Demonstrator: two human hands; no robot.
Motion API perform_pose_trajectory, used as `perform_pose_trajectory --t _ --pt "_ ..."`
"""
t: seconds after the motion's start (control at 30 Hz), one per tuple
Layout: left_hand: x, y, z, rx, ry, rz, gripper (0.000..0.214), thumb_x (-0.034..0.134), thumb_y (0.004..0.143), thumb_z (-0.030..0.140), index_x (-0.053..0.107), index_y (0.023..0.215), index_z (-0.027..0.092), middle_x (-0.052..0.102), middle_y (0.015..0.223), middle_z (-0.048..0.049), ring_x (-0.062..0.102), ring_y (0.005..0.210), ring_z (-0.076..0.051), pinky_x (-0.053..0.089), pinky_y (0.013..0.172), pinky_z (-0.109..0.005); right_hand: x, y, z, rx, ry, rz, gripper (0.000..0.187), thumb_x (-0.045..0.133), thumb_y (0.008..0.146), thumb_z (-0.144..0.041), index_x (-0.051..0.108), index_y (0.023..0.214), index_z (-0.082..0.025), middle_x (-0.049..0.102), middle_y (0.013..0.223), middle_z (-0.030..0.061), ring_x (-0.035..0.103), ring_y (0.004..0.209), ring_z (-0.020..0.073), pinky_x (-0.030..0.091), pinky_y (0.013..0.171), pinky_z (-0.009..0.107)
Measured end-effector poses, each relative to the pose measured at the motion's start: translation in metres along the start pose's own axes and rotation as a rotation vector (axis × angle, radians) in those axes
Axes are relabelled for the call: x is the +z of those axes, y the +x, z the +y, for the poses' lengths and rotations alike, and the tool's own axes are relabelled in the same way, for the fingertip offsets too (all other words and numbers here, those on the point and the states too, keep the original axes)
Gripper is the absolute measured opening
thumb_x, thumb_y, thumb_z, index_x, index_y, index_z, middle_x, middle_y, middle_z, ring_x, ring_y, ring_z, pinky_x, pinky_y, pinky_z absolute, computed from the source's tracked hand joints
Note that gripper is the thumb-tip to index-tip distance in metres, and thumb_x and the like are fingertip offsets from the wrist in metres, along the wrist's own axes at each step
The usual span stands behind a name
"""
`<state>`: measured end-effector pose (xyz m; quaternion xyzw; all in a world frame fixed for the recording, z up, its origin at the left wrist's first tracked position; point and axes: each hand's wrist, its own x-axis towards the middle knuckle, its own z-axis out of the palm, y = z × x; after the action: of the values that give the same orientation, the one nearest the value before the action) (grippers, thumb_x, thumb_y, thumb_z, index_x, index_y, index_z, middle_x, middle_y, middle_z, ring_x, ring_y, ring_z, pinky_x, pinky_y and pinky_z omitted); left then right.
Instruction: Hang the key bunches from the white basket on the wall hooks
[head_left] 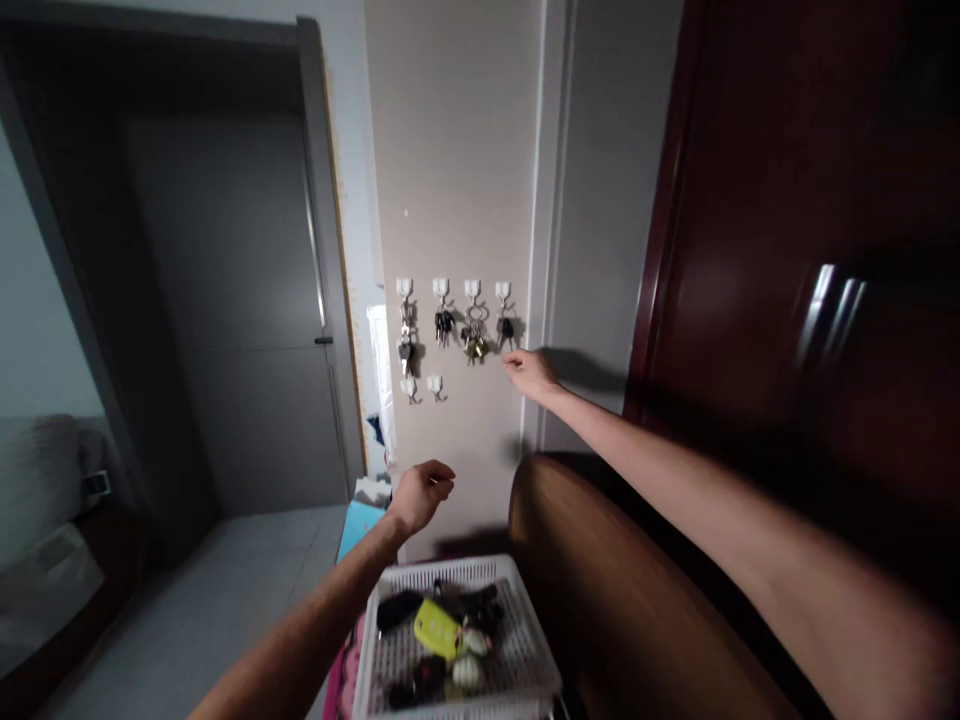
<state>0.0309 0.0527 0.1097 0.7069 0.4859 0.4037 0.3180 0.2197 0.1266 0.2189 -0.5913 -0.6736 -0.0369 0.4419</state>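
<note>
My right hand (529, 373) reaches up to the wall, just below the rightmost white hook (502, 291), where a dark key (505, 328) hangs. Its fingers are curled together near that key, and I cannot make out anything in them. My left hand (422, 493) hovers lower, above the white perforated basket (525, 640), with its fingers loosely curled and nothing visible in them. Three more hooks in the upper row carry key bunches (474, 340). Two lower hooks (424, 388) are bare.
The basket holds several keys and fobs, among them a yellow-green tag (437, 628). A rounded brown wooden surface (622, 600) lies to its right. A dark red door (810, 250) stands on the right, a grey door (232, 300) on the left.
</note>
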Motion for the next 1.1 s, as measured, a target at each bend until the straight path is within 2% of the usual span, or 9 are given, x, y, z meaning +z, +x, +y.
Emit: perform_pose_trajectory --t 0.23,0.3,0.37,0.5,0.6,0.7,0.83,1.0,1.1 --pt "0.016 -0.064 -0.053 -0.085 0.199 -0.106 0.019 0.044 0.057 0.018 0.055 0.071 0.013 0.056 0.062 -0.0011 0.048 0.055 -0.009 0.037 0.051 -0.018 0.039 -0.141 -0.006 -0.273 -0.085 -0.674 0.019 0.044 0.061 -0.024 0.058 0.072 -0.018 0.06 0.072 0.0007 0.052 0.065 0.0105 0.037 0.056 0.017" --pt "0.02 -0.078 -0.067 -0.093 0.262 -0.144 0.019 0.044 0.057 0.017 0.056 0.071 0.013 0.057 0.063 -0.0012 0.049 0.057 -0.01 0.037 0.052 -0.018 0.049 -0.169 -0.001 -0.326 -0.088 -0.829 0.019 0.044 0.061 -0.025 0.058 0.071 -0.018 0.06 0.069 0.0005 0.052 0.062 0.0104 0.036 0.055 0.017" --pt "0.022 -0.089 -0.078 -0.1 0.317 -0.158 0.019 0.043 0.058 0.016 0.056 0.072 0.014 0.058 0.065 -0.0014 0.049 0.059 -0.01 0.037 0.054 -0.018 0.057 -0.189 0.003 -0.337 -0.097 -0.916 0.019 0.044 0.06 -0.024 0.058 0.071 -0.018 0.06 0.068 0.0005 0.052 0.061 0.0102 0.036 0.054 0.017" --pt "0.026 -0.1 -0.092 -0.126 0.399 -0.139 0.02 0.044 0.057 0.015 0.057 0.073 0.015 0.058 0.066 -0.0014 0.049 0.059 -0.01 0.036 0.055 -0.019 0.067 -0.21 0.007 -0.298 -0.131 -0.967 0.024 0.046 0.059 -0.026 0.057 0.078 -0.018 0.06 0.074 0.0015 0.052 0.065 0.0111 0.035 0.055 0.017" --pt "0.029 -0.105 -0.097 -0.118 0.373 -0.129 0.019 0.046 0.055 0.015 0.058 0.07 0.017 0.057 0.065 -0.0014 0.049 0.06 -0.012 0.035 0.056 -0.02 0.072 -0.219 0.007 -0.3 -0.178 -0.965 0.031 0.048 0.056 -0.03 0.056 0.083 -0.018 0.058 0.08 0.0033 0.051 0.071 0.0138 0.035 0.055 0.019" --pt "0.031 -0.108 -0.1 -0.108 0.353 -0.154 0.015 0.048 0.055 0.018 0.058 0.066 0.019 0.057 0.064 -0.0007 0.049 0.058 -0.012 0.034 0.054 -0.02 0.075 -0.224 0.007 -0.344 -0.248 -0.952 0.022 0.048 0.057 -0.026 0.057 0.075 -0.019 0.057 0.081 0.0033 0.05 0.074 0.0151 0.034 0.055 0.02" --pt "0.031 -0.109 -0.103 -0.179 0.365 -0.204 0.018 0.056 0.049 0.023 0.057 0.066 0.021 0.055 0.058 0.0023 0.047 0.053 -0.011 0.031 0.049 -0.018 0.074 -0.219 0.008 -0.374 -0.324 -0.97 0.015 0.043 0.059 -0.019 0.057 0.064 -0.018 0.058 0.073 0.0031 0.051 0.067 0.0143 0.032 0.051 0.02" --pt "0.032 -0.108 -0.104 -0.174 0.394 -0.252 0.026 0.056 0.046 0.018 0.056 0.071 0.02 0.053 0.06 0.0032 0.047 0.055 -0.01 0.03 0.046 -0.017 0.069 -0.201 0.01 -0.276 -0.363 -0.92 0.018 0.04 0.062 -0.018 0.056 0.069 -0.017 0.058 0.07 0.0028 0.051 0.061 0.0125 0.031 0.048 0.019" --pt "0.032 -0.109 -0.1 -0.158 0.419 -0.244 0.022 0.052 0.049 0.015 0.056 0.07 0.018 0.052 0.058 0.0026 0.045 0.053 -0.01 0.03 0.046 -0.018 0.069 -0.202 0.016 -0.312 -0.316 -0.948 0.021 0.043 0.06 -0.018 0.056 0.076 -0.018 0.057 0.076 0.0026 0.05 0.067 0.0133 0.033 0.054 0.02"
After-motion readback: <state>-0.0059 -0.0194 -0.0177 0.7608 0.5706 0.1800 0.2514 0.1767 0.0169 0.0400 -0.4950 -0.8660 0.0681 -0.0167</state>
